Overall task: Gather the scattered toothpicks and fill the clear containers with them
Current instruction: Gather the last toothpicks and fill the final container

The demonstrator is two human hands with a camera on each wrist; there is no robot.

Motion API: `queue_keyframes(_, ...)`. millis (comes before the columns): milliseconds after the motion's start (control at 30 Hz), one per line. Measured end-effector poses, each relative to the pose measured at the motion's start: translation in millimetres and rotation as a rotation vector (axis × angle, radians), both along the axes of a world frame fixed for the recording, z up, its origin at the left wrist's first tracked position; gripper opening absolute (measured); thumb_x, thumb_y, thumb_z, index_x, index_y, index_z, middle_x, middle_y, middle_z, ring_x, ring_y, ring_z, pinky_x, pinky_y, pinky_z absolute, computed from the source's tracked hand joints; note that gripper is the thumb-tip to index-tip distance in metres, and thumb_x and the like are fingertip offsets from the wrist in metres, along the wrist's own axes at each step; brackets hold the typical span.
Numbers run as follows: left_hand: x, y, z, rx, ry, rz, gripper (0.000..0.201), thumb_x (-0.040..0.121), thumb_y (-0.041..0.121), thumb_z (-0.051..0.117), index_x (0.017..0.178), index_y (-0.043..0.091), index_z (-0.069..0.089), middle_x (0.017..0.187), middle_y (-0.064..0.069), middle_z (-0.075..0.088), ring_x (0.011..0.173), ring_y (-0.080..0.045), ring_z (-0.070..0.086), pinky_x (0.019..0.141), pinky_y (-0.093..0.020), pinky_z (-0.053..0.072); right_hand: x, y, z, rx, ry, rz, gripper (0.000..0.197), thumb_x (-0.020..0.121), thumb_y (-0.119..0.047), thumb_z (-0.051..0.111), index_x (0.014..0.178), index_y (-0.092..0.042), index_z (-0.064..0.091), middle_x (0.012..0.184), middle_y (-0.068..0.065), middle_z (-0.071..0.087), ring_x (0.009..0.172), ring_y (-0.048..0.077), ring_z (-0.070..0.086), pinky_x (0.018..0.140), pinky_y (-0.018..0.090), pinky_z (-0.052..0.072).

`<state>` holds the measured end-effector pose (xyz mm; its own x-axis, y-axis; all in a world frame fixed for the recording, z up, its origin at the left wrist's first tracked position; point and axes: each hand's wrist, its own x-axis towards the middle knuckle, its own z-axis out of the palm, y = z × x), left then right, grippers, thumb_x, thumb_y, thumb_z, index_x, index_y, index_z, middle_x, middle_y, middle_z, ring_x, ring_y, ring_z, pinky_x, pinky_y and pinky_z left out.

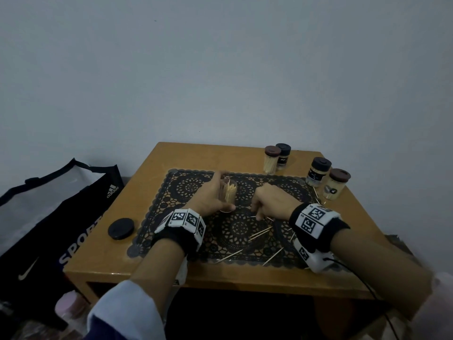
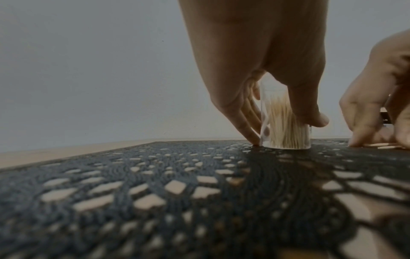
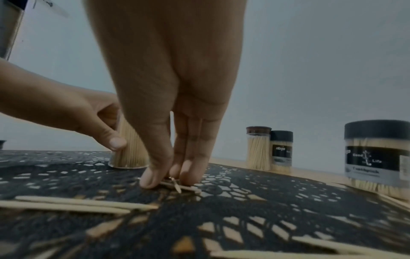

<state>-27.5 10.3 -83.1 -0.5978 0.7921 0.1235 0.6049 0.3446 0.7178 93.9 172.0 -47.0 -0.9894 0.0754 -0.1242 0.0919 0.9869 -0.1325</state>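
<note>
A: Item one, far left?

B: Black sports bag [image 1: 56, 217] on the floor beside the wooden table [image 1: 152, 165]. Next, a black round lid [image 1: 121, 228] lying flat on the table, just off the left edge of the black lace placemat [image 1: 191, 185].

A: Then the left hand?

B: Left hand [image 1: 210, 197] — thumb and fingers curled round the open clear container [image 2: 286, 133], which stands upright on the placemat, partly filled with toothpicks standing on end. No lid on it.

A: And the right hand?

B: Right hand [image 3: 175, 122], just right of that container, fingertips down on the mat. Thumb and fingers pinch a few crossed toothpicks [image 3: 177, 185] against the mat — the grip is closed on them.

A: Loose stock?

B: Scattered toothpicks [image 1: 259, 233] lie on the near half of the placemat, in front of and under the right wrist; a few more sit at the mat's right edge.

A: Far right?

B: Four capped containers, all holding toothpicks, on bare table beyond the mat's far right corner. One pair: brown-lidded container [image 1: 271, 159] touching a black-lidded one [image 1: 283, 157]. Nearer pair: black-lidded labelled container [image 1: 318, 171] beside another brown-lidded container [image 1: 335, 184].
</note>
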Motion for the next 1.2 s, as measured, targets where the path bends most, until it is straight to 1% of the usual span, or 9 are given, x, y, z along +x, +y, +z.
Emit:
queue_keyframes(233, 2, 1, 1, 0.054, 0.077, -0.019, 0.060, 0.084, 0.043, 0.070, 0.134, 0.020, 0.047, 0.118, -0.003, 0.063, 0.101, -0.018, 0.062, 0.092, -0.042, 0.051, 3, -2, 3, -0.044, 0.025, -0.026, 0.015, 0.081, 0.001, 0.067, 0.083, -0.012, 0.075, 0.064, -0.009, 0.062, 0.077, 0.014, 0.067, 0.075, 0.027, 0.053)
queue_keyframes(433, 1, 1, 0, 0.076, 0.025, 0.052, 0.071, 0.077, 0.044, 0.077, 0.133, 0.018, 0.044, 0.126, -0.004, 0.060, 0.110, -0.017, 0.059, 0.092, -0.028, 0.048, 4, -6, -3, 0.035, -0.022, -0.036, 0.016, 0.085, -0.006, 0.063, 0.098, -0.013, 0.068, 0.083, -0.002, 0.057, 0.077, 0.016, 0.055, 0.063, 0.027, 0.041)
queue_keyframes(533, 0, 0, 0, 0.031, -0.006, 0.061, 0.081, 0.072, 0.040, 0.083, 0.136, 0.017, 0.039, 0.126, -0.005, 0.059, 0.109, -0.019, 0.060, 0.093, -0.030, 0.050, 2, -6, 0, 0.054, 0.052, -0.056, 0.011, 0.087, -0.010, 0.062, 0.097, -0.011, 0.067, 0.087, -0.001, 0.058, 0.079, 0.017, 0.056, 0.063, 0.028, 0.044)
queue_keyframes(633, -3, 1, -4, -0.049, 0.030, 0.043, 0.075, 0.071, 0.038, 0.084, 0.131, 0.018, 0.044, 0.119, -0.004, 0.063, 0.103, -0.019, 0.061, 0.092, -0.036, 0.051, -7, -4, 13, -0.231, 0.356, -0.124, 0.009, 0.089, -0.007, 0.061, 0.094, -0.012, 0.066, 0.090, 0.000, 0.064, 0.081, 0.014, 0.061, 0.068, 0.023, 0.050)
queue_keyframes(767, -2, 2, -3, -0.043, 0.054, 0.017, 0.064, 0.071, 0.041, 0.084, 0.121, 0.021, 0.051, 0.106, 0.002, 0.066, 0.093, -0.015, 0.063, 0.080, -0.028, 0.050, -22, -21, 29, -0.728, 0.672, -0.159, 0.008, 0.086, -0.002, 0.064, 0.089, -0.009, 0.064, 0.084, 0.002, 0.065, 0.073, 0.011, 0.060, 0.070, 0.023, 0.052)
queue_keyframes(900, 2, 3, -1, -0.002, 0.054, -0.017, 0.067, 0.072, 0.040, 0.083, 0.127, 0.021, 0.049, 0.111, 0.003, 0.065, 0.098, -0.015, 0.062, 0.087, -0.032, 0.051, -30, -35, 26, -0.808, 0.542, -0.171, 0.010, 0.082, -0.005, 0.071, 0.091, -0.004, 0.069, 0.084, 0.001, 0.066, 0.073, 0.007, 0.059, 0.066, 0.016, 0.049)
queue_keyframes(1033, 1, 2, -1, -0.005, 0.049, -0.014, 0.066, 0.070, 0.040, 0.084, 0.125, 0.023, 0.050, 0.111, 0.002, 0.066, 0.097, -0.015, 0.063, 0.089, -0.036, 0.051, -22, -19, 25, -0.729, 0.499, -0.216, 0.024, 0.084, -0.025, 0.073, 0.103, -0.011, 0.069, 0.095, -0.003, 0.066, 0.084, 0.007, 0.057, 0.073, 0.019, 0.046)
queue_keyframes(1100, 1, 1, 0, -0.024, 0.043, -0.026, 0.060, 0.070, 0.038, 0.085, 0.118, 0.025, 0.052, 0.105, 0.003, 0.067, 0.091, -0.012, 0.064, 0.084, -0.033, 0.052, -14, 5, 25, -0.512, 0.479, -0.331, 0.024, 0.089, -0.028, 0.065, 0.102, -0.008, 0.068, 0.098, 0.000, 0.065, 0.089, 0.013, 0.060, 0.077, 0.026, 0.048)
queue_keyframes(1200, 2, 0, 1, -0.031, 0.046, -0.035, 0.058, 0.071, 0.037, 0.084, 0.118, 0.024, 0.052, 0.102, 0.006, 0.065, 0.090, -0.011, 0.062, 0.082, -0.029, 0.051, 4, 44, 19, -0.069, 0.172, -0.475, 0.021, 0.092, -0.022, 0.054, 0.087, -0.002, 0.058, 0.089, 0.009, 0.060, 0.081, 0.024, 0.057, 0.063, 0.031, 0.046)
